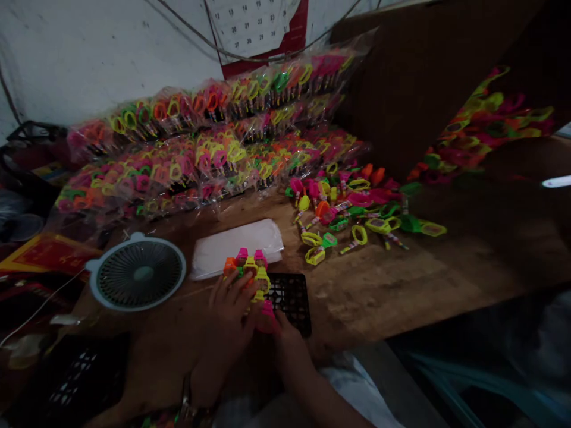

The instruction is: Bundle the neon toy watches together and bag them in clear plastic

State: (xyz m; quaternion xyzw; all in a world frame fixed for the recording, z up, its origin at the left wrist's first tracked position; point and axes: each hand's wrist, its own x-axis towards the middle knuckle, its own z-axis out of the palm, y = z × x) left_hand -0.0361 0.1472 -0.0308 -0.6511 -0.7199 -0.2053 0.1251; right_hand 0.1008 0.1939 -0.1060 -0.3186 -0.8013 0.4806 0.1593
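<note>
A bunch of toy watches (259,276) in pink, yellow, orange and green stands over a black perforated basket (292,297) near the table's front edge. My left hand (229,303) curls over the bunch from the left, fingers against the yellow and orange ones. From the right, my right hand (288,342) grips a pink toy watch (266,318) at the near side of the bunch, thumb uppermost. The lower parts of the watches are hidden by my hands. Just behind lies a stack of clear plastic bags (238,244).
Loose toy watches (352,205) lie in a pile at the back right, beside a big cardboard box (397,89). Bagged toy watches (178,166) line the wall. A round fan (141,272) lies at left, with another black basket (71,377) nearer me.
</note>
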